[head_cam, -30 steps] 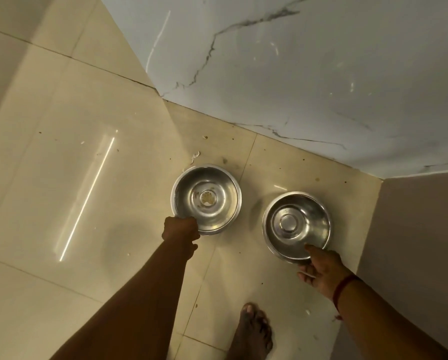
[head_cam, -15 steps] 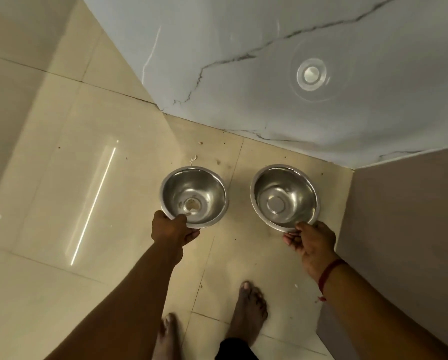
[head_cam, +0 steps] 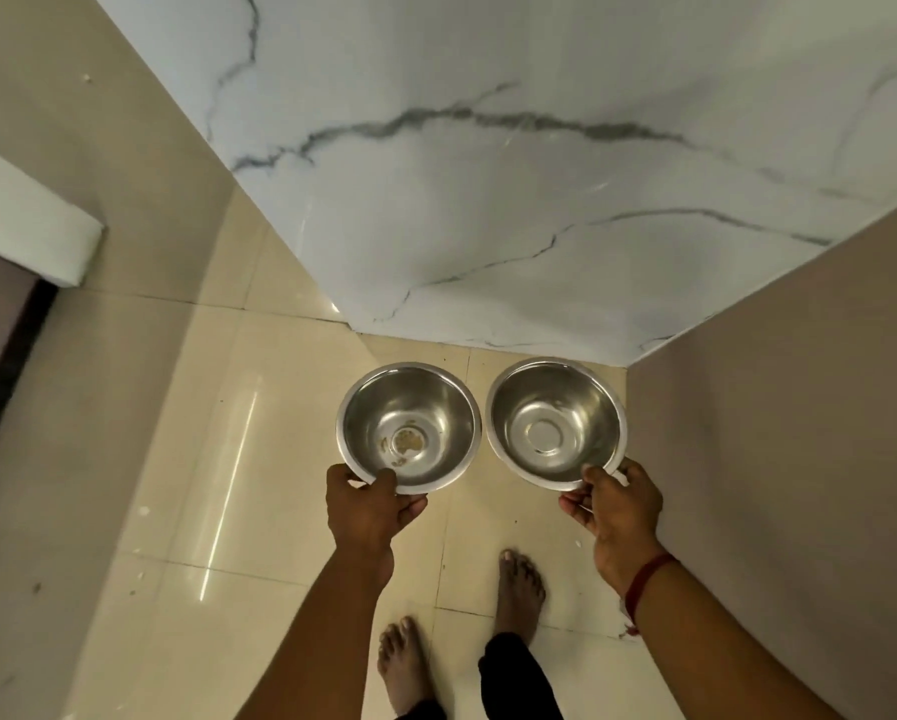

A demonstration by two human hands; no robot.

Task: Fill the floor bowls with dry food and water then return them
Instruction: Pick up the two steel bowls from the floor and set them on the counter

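Above the floor corner | left hand [head_cam: 368, 511] and right hand [head_cam: 618, 511] pinch the near, 6 o'clock rims of crumb-flecked steel bowl [head_cam: 410, 423] and clean steel bowl [head_cam: 555, 418] | both now lifted off the tiles | filling comes next

Glossy cream tiled floor [head_cam: 290, 407], two bare feet [head_cam: 520, 589] and scattered pale crumbs [head_cam: 143, 510] on it.

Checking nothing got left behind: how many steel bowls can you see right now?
2. One bowl with food crumbs is held at its near rim by the left hand; the cleaner bowl is held by the right hand. None remains on the visible floor.
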